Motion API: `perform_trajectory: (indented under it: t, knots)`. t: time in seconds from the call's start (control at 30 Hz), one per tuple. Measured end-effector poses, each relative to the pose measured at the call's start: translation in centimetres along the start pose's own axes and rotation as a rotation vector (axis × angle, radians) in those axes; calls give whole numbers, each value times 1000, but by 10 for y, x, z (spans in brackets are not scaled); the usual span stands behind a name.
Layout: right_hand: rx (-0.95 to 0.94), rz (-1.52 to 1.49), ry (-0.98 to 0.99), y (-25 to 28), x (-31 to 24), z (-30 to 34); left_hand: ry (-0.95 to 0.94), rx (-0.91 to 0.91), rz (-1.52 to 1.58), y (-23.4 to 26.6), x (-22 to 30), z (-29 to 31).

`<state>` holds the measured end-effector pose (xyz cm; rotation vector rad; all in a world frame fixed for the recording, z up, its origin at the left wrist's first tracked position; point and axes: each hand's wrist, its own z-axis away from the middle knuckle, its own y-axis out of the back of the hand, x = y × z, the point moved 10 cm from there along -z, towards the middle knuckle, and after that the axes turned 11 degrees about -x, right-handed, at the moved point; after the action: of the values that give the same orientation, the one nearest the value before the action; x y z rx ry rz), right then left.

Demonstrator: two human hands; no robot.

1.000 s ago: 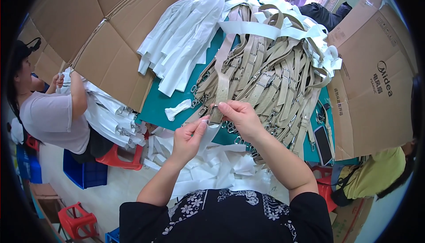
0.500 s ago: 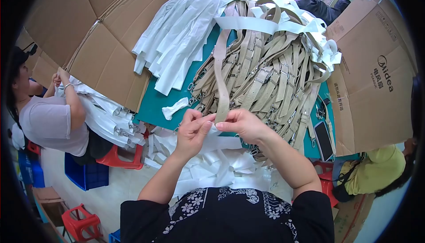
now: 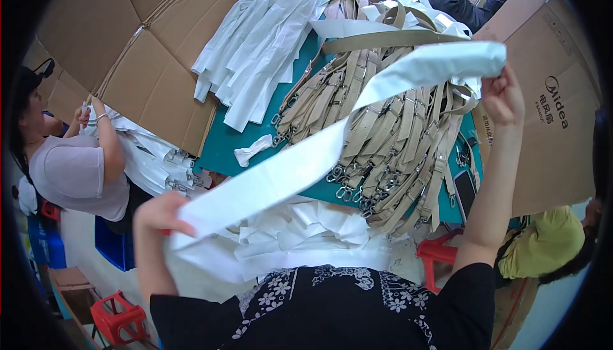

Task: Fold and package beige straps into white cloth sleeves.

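A long white strip (image 3: 274,181) of thin, sleeve-like material stretches slantwise between my two hands. At its far right end, my right hand (image 3: 503,100) is raised with the fingers pinched on it. My left hand (image 3: 159,213), slightly blurred at the lower left, closes on the other end with its thumb over the strip. A tan strap (image 3: 383,39) runs toward my right hand and passes behind the white strip; whether it goes inside is hidden. Beneath the strip lies a heap of tan straps (image 3: 338,91) with metal buckles and clips.
White strips (image 3: 262,37) lie piled on the green table (image 3: 252,136), beside a small white bundle (image 3: 252,150). More strips (image 3: 300,229) hang in front of me. Cardboard walls (image 3: 543,120) flank the table. A phone (image 3: 464,193) lies right. Co-workers (image 3: 80,165) sit at both sides.
My hands have moved from close together at the table's near edge to far apart, right hand up and right, left hand down and left. The white strip is now drawn out between them.
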<state>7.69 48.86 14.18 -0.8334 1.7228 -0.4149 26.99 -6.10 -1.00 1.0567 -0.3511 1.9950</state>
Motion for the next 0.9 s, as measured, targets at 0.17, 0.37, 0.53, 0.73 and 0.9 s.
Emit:
perform_trajectory:
  t: [0.17,0.37,0.53,0.73,0.9]
  knots:
    - [109,170,-314,-2,123,74,808,688,-658,67,-83,158]
    - [19,350,-570,-48,242,131,-175,679,-274,-8,52,-3]
    - [-65,393,-503,-83,259,134,-628,516,-247,-53,143,-119]
    - [110,227,-398,-57,234,126,-474,155,410,-61,97,-175]
    - [39,380,-476,-83,255,126,-566,266,470,-48,84,-160]
